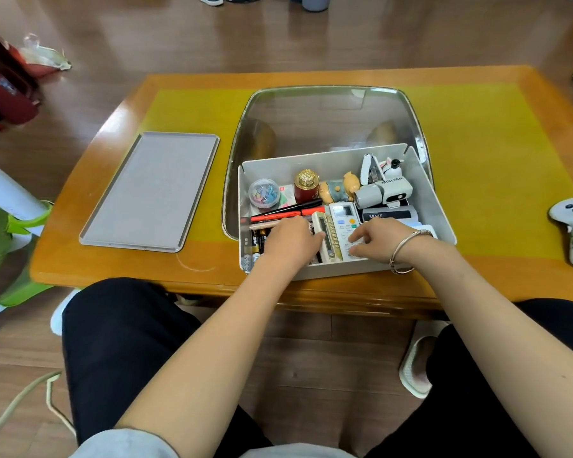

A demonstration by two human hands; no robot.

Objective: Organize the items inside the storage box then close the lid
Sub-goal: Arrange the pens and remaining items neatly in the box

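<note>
Both forearms reached from the lap into the storage box (439, 206) at the table's (113, 133) near edge. Left hand (290, 241) lay on the batteries (253, 246), its grip hidden; right hand (376, 239) touched a white remote (344, 223) with loosely bent fingers. Beside the box to the left lay its grey lid (153, 190).

"MINI FAN" on white fan (386, 191); "BENTE" on dark box (386, 213)

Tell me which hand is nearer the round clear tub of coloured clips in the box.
Left. The left hand lies just below and right of the round clear tub of coloured clips; the right hand rests farther right, on the white remote control.
</note>
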